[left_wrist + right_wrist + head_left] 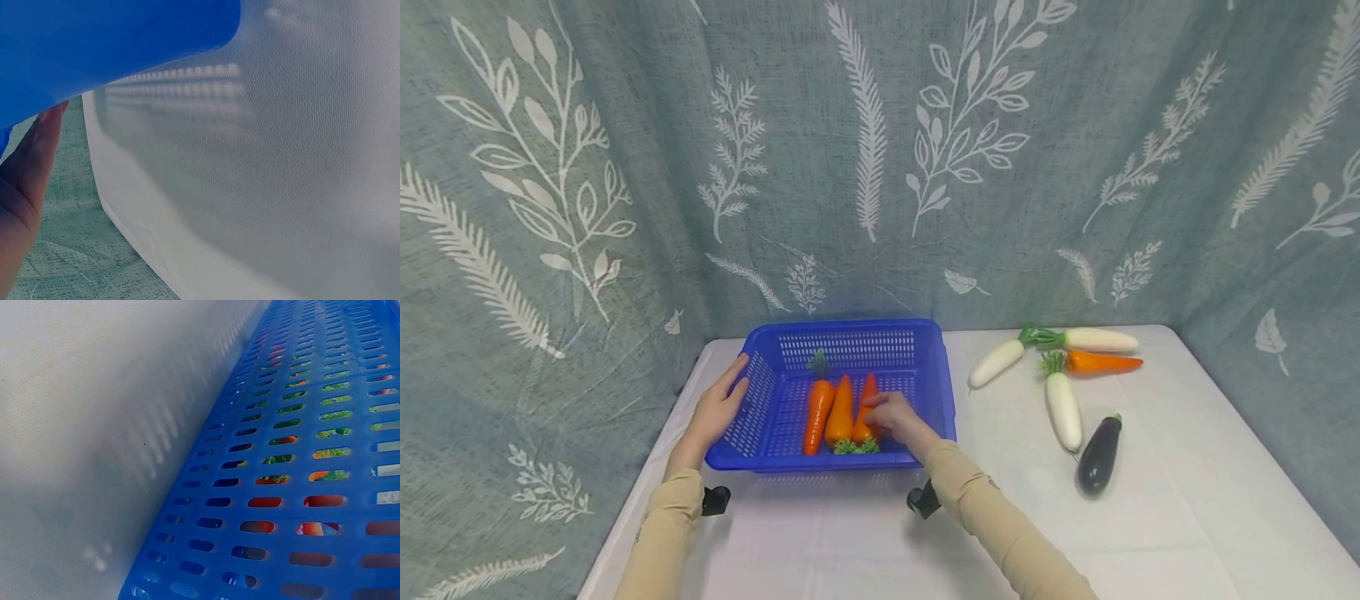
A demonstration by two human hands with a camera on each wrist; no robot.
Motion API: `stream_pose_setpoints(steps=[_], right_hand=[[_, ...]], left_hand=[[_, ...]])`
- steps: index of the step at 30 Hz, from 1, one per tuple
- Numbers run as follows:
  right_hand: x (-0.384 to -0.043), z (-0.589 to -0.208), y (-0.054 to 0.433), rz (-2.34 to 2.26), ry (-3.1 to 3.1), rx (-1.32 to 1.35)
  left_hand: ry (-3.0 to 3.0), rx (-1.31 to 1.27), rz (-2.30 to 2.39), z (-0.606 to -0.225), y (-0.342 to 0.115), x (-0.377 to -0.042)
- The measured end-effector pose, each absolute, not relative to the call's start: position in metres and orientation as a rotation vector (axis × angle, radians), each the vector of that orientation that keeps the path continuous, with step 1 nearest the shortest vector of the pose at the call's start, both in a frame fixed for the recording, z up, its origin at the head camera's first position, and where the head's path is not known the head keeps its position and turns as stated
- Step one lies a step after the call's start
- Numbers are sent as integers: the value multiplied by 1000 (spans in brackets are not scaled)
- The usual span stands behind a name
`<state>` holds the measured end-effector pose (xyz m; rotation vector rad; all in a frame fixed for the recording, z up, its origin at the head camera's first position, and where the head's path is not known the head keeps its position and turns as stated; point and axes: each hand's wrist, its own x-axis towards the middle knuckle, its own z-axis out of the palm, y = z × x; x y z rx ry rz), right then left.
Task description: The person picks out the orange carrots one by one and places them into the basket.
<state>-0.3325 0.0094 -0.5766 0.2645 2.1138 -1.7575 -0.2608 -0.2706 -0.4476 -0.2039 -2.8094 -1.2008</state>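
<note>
A blue plastic basket [842, 463] stands on the table with three orange carrots in it. The left carrot [818, 417] has its leaves toward the back; the middle carrot [840, 412] and right carrot [869, 387] have theirs at the front. My right hand [897, 414] reaches over the basket's front right part, its fingers and thumb gripping the right carrot. At the left rim my left hand [718, 412] touches the basket with fairly straight fingers. In the left wrist view those fingers [40, 150] lie against the basket's blue outer side. The right wrist view shows the slotted basket wall [269, 487], hiding the right hand.
Right of the basket lie three white radishes: one near it [997, 363], one at the back [1101, 339], one in front [1063, 410]. Another carrot [1103, 362] and a dark eggplant [1099, 456] lie there too. A patterned curtain [880, 275] hangs behind the white table [820, 533].
</note>
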Motion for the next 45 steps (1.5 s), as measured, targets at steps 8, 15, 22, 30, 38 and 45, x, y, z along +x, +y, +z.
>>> stream_pose_setpoints(steps=[8,15,22,30,38,45], right_hand=[[-344,-596,9,-1759,2084,279],[-291,-509,11,-1753,2056,290],[-264,-469,11,-1725,2110,279],[-265,-469,13,-1761,2087,289],[-263,-468,14,-1796,2074,292],[-261,-467,14,-1803,2093,290]], left_hand=[[-2820,-195,-1200,-449,-271,-262],[-2836,-187,-1204,-449,-271,-262],[-2835,-183,-1211,-450,-271,-262],[-2841,-181,-1215,-451,-271,-262],[-2812,-206,-1211,-453,-271,-263],[-2813,-205,-1210,-451,-272,-261]])
